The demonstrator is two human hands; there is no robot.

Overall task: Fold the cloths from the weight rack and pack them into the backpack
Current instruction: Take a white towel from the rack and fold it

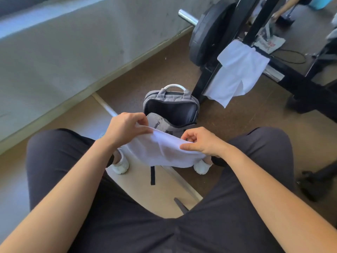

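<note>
I sit with a white cloth [160, 150] stretched between my hands above my feet. My left hand [125, 126] pinches its left upper edge, and my right hand [202, 141] pinches the right edge. Just beyond the cloth a grey backpack [171, 108] stands on the floor, unzipped, its dark main compartment open towards me. A second white cloth [237, 72] hangs over a black bar of the weight rack [251, 31] at the upper right, its lower corner near the floor.
A barbell with a black weight plate [206, 33] rests on the rack beside the hanging cloth. A grey wall [73, 42] runs along the left. My white shoes [120, 165] flank the backpack's loose strap [152, 175]. Cables and a bag lie on the floor behind the rack.
</note>
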